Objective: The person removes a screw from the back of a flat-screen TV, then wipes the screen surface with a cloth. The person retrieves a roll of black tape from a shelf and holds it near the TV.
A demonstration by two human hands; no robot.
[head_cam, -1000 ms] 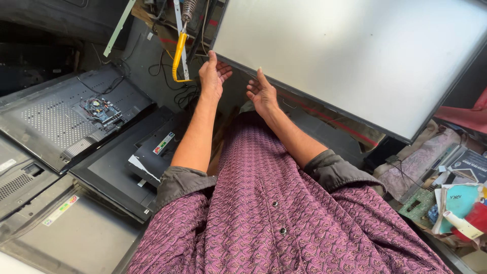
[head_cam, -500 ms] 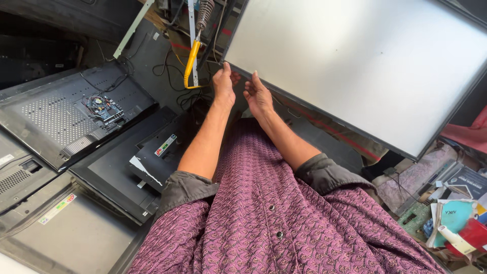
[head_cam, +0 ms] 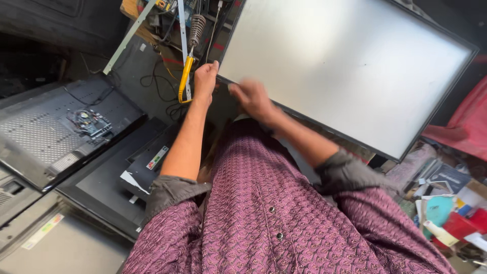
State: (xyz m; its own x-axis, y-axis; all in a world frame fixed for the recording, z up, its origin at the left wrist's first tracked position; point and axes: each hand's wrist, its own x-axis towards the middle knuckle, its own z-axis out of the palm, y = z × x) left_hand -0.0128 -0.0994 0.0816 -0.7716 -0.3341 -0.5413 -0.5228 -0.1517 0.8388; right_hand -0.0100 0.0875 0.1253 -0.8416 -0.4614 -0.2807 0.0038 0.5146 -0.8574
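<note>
A large flat display panel [head_cam: 350, 66], pale grey and dark-framed, is seen tilted just beyond both hands. Its lower-left corner is touched by the left hand [head_cam: 205, 79], whose fingers are raised loosely against the frame edge; nothing is clasped. The right hand [head_cam: 252, 97], blurred, is held at the panel's lower edge; its grip cannot be told. A yellow-handled soldering iron [head_cam: 185, 76] hangs just left of the left hand. Opened screen backs [head_cam: 61, 132] are seen farther left.
</note>
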